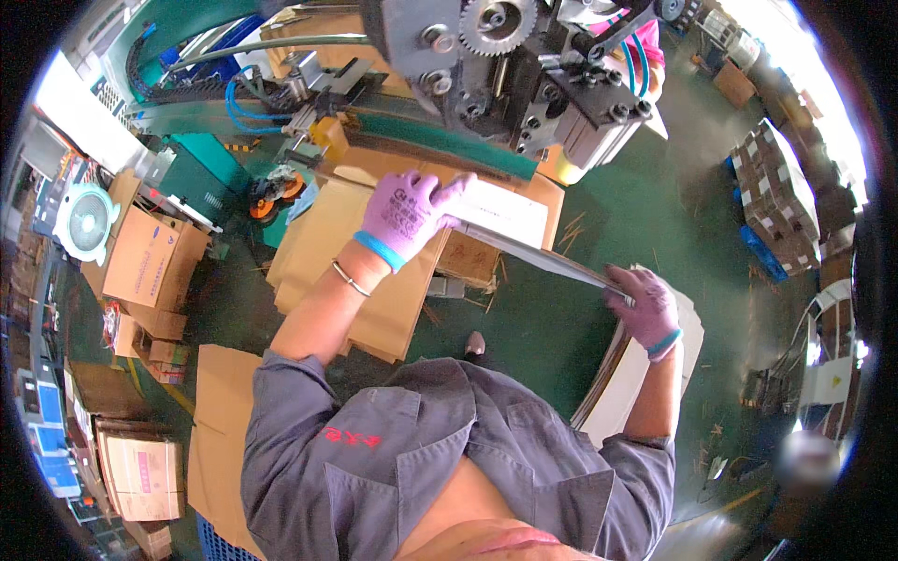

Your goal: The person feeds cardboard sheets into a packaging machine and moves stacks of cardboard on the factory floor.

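A thin, pale cardboard sheet point(547, 259), seen nearly edge-on, spans the space between my two gloved hands below the machine. Its left end is in my left hand point(407, 220), which wears a purple glove with a blue cuff; the fingers bend over near the edge. At the opposite end my right hand point(645, 307), gloved the same way, has its fingers wrapped round the edge. Just beyond the sheet lies a white flat panel point(505, 213), partly hidden by it. Below my right hand, a stack of white-faced sheets point(613, 379) is partly covered by my forearm.
A machine with a toothed gear point(498, 23) hangs close above my hands. Flat brown cardboard point(374, 290) is piled under my left forearm. At the left stand a brown carton point(140, 257) and a round fan point(87, 222). A loaded pallet point(774, 192) is at the far right.
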